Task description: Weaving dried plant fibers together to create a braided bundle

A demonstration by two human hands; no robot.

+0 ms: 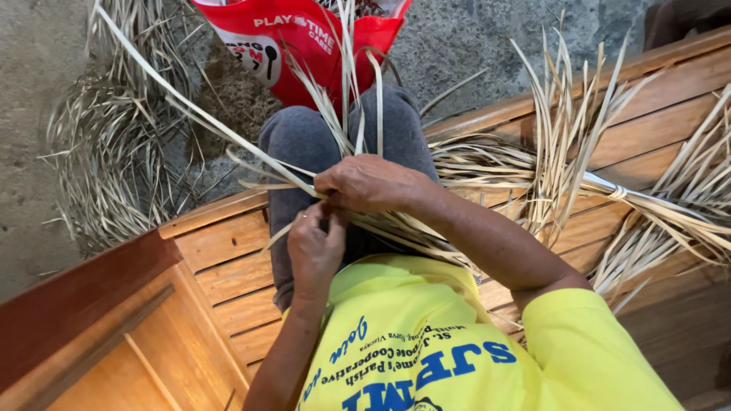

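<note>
I sit on a wooden bench [228, 251] with grey trousers [304, 141] on my knees and a yellow shirt [411, 335]. My left hand [314, 245] pinches pale dried leaf strips [381, 221] over my lap. My right hand [369, 183] grips the same strips just above it, knuckles up. The two hands touch. Long strips fan away from them, one reaching far up to the left [175, 95], others standing upright past my knees [346, 84].
A bundle of tied dried strips [647, 205] lies on the bench to my right. A red plastic bag [304, 38] stands beyond my knees. Heaps of loose dried leaves [114, 152] cover the concrete floor on the left.
</note>
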